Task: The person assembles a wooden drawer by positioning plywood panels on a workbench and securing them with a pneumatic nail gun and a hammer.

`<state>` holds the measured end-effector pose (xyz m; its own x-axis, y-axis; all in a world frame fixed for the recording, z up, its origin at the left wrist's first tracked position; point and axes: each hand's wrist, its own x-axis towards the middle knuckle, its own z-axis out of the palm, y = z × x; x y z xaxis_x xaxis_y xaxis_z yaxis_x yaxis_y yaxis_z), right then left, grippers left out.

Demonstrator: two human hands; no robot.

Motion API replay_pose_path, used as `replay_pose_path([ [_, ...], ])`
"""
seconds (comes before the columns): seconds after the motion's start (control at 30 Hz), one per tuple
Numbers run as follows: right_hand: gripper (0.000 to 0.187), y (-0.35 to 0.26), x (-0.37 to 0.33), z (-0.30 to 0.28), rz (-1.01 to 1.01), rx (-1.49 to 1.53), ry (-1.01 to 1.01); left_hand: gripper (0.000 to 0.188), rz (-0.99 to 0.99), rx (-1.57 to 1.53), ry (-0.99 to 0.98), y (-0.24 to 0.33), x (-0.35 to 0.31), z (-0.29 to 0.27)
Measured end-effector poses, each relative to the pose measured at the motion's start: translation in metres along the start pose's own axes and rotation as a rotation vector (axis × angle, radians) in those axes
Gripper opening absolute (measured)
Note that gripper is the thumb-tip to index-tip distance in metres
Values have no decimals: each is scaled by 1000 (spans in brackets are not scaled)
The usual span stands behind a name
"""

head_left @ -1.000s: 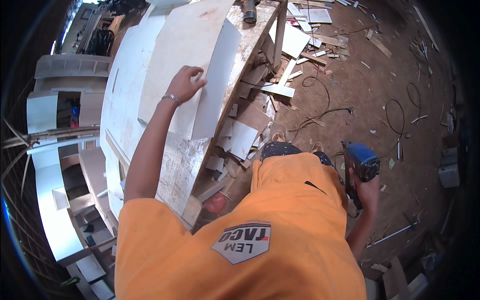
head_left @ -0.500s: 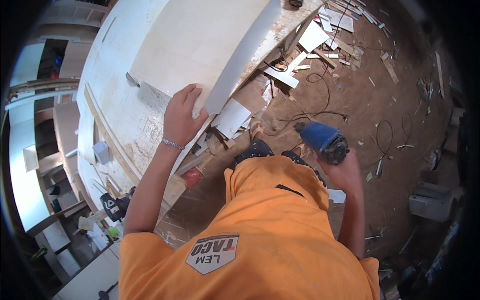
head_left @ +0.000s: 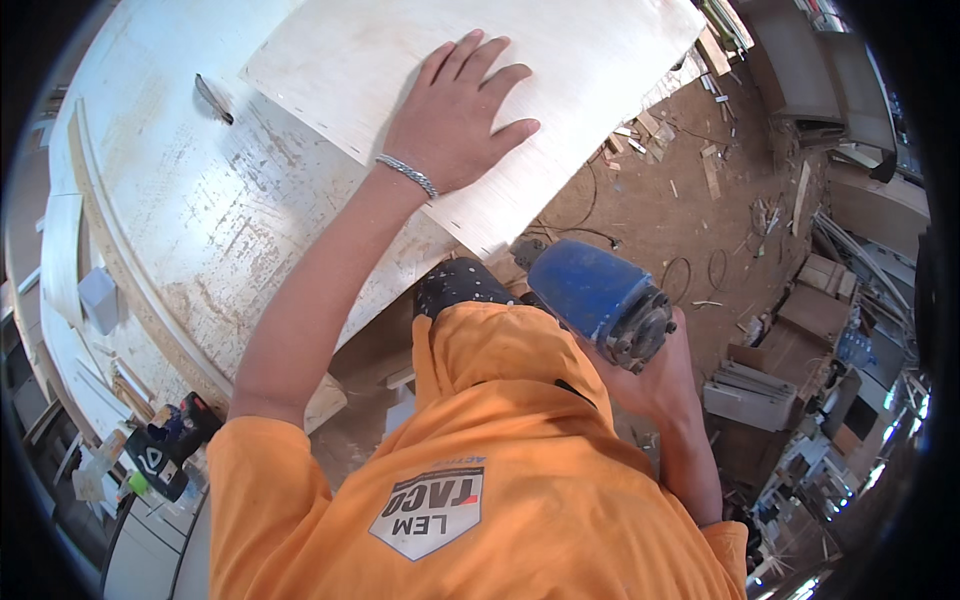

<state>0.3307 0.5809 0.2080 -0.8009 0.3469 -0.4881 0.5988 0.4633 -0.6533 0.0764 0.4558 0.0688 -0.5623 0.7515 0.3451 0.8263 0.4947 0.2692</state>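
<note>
My left hand (head_left: 455,125) lies with its fingers spread on a pale wooden panel (head_left: 590,60), close to the panel's near edge. Small dark marks run along the panel's left edge. Below it is a worn white worktable (head_left: 270,190). To the right of the panel's near corner, my right hand (head_left: 645,375) is closed around a blue power tool (head_left: 590,290) with a black nose and a black end cap. The tool's nose is near that corner; whether they touch I cannot tell. The tool's body hides most of the fingers and the grip.
A curved wooden strip (head_left: 130,250) and a small white box (head_left: 98,298) lie on the table's left side. A black cordless tool (head_left: 155,465) is at the lower left. Scraps and a cable (head_left: 580,225) lie on the brown floor, with grey stacked pieces (head_left: 750,395) at right.
My left hand has moved from the panel's edge further onto its face and spread out. The panel's near corner now reaches closer to me. The blue tool has come leftward, toward that corner.
</note>
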Motion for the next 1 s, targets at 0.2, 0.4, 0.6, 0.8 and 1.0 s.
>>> replay_pose_path([
  [0.2,34,-14,13,7,-71,-311,-24,50,-32,-23,13,-3,-1,1],
  [0.4,39,-49,16,2,8,-306,-119,50,-57,-43,-14,-2,1,-2],
  [0.6,39,-54,23,-3,20,-355,-135,50,-69,-75,-46,-1,2,-6],
  [0.8,41,-56,37,-16,29,-307,-108,49,-78,-82,-49,-1,3,-7],
  [1.0,38,-52,42,-23,-13,-335,-87,48,-70,-74,-49,-1,4,-7],
])
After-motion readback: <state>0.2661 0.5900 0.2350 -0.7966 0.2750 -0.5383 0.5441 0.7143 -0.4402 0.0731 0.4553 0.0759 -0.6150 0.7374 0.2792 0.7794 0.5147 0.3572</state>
